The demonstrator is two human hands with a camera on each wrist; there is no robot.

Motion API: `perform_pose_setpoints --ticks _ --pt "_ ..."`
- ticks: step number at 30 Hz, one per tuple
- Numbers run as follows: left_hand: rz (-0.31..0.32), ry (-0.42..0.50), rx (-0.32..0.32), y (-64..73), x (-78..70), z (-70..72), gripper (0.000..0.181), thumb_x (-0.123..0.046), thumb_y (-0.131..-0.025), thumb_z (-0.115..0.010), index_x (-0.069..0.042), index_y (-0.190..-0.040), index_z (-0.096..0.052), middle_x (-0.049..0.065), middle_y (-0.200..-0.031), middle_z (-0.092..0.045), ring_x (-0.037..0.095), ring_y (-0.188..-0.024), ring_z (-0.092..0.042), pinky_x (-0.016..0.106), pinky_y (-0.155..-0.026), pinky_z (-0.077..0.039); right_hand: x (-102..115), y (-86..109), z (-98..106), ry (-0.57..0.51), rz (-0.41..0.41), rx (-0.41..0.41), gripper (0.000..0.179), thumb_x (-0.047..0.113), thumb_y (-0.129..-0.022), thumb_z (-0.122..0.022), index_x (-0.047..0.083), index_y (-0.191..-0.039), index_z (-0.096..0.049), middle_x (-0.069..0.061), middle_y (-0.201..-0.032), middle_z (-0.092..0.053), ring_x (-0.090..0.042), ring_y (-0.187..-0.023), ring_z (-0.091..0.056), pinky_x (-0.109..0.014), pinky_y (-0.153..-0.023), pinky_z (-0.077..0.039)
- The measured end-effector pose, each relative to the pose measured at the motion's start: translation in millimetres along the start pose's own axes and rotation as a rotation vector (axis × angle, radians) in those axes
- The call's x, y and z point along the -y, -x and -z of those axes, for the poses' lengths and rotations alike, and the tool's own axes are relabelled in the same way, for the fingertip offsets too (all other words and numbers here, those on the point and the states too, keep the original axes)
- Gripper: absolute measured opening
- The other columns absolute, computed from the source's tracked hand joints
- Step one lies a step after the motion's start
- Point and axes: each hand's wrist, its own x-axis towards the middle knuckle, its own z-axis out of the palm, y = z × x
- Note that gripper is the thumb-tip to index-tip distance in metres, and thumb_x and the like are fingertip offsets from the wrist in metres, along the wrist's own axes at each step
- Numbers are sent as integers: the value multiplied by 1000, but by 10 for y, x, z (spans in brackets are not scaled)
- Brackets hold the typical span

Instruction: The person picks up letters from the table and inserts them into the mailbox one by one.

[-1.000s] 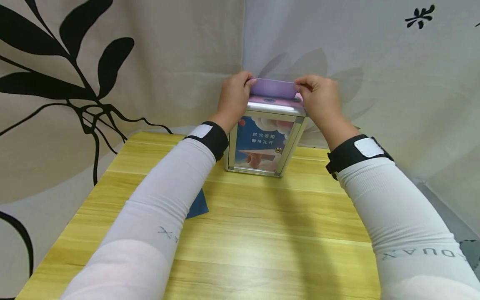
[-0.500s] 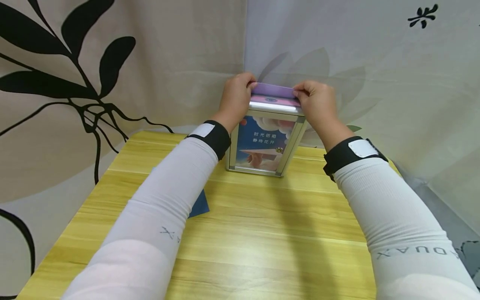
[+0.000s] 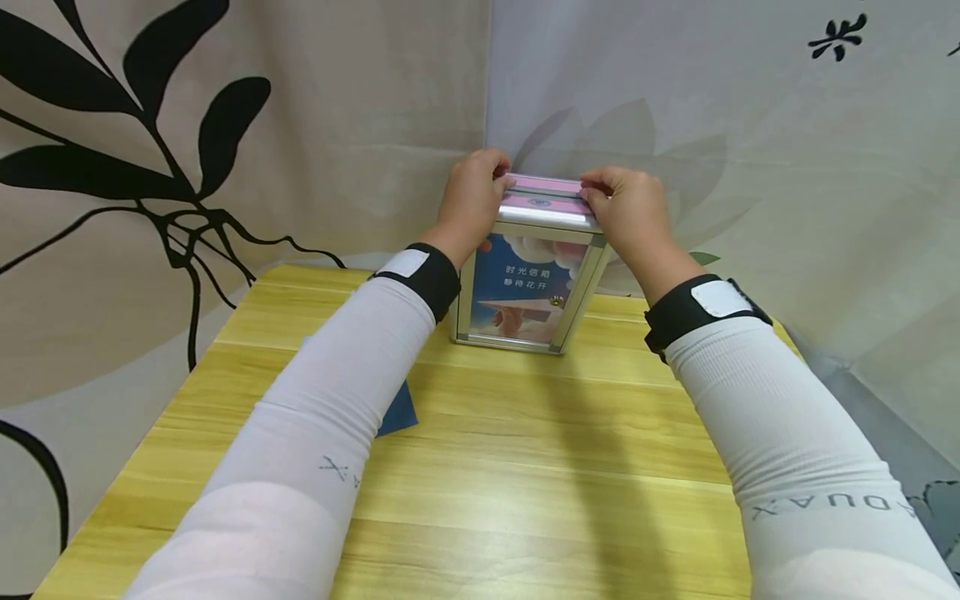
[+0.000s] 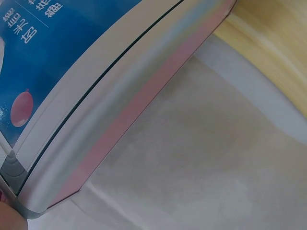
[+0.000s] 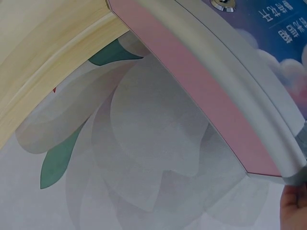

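We stretch our left arm [image 3: 300,425] and right arm [image 3: 787,425] forward, converging. Our left hand [image 3: 470,193] and right hand [image 3: 636,207] face each other, apart, fingers [image 3: 606,176] bent and thumbs [image 3: 596,198] pointing inward; whether any fingertips pinch is unclear.

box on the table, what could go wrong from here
The box stands upright on the table, so uneven pressure from the left hand and right hand at its top could tip or shift it. The hands hide the ends of the slot, so a snag there might go unseen. The left sleeve crosses above the blue paper and might brush it out of place.
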Motion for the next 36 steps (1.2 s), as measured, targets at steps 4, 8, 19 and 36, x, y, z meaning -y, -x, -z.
perform_pose_setpoints --ticks 4,8,19,36 --pt "2 14 -4 5 12 -1 27 -22 -100 -52 -10 -124 -57 4 -116 -54 18 -106 -54 31 -47 -53 4 13 -1 -10 -2 2 25 10 -98 -56 4 -119 -68 -14 -118 -67 -27 -109 -60 -40 -93 -47" --pt "-41 27 -67 19 79 39 27 -21 -100 -54 -8 -123 -59 5 -116 -57 17 -104 -54 26 -65 -55 10 46 1 -58 -17 6 27 11 -98 -55 4 -123 -66 -14 -120 -66 -26 -111 -59 -39 -95 -47" --pt "-97 -1 -228 295 590 441 28 -18 -94 -64 2 -114 -62 15 -109 -62 24 -102 -58 31 -90 -47 -95 355 17 -152 94 -160 23 7 -96 -59 2 -116 -69 -14 -117 -67 -29 -106 -63 -40 -92 -50" --pt "450 -487 177 1166 1870 551 49 -41 -88 -70 7 -84 -67 12 -65 -57 23 -64 -52 37 -63 -47 -103 1292 -255 70 489 -9 43 7 -81 -77 0 -121 -64 -18 -120 -65 -35 -110 -62 -48 -87 -51"
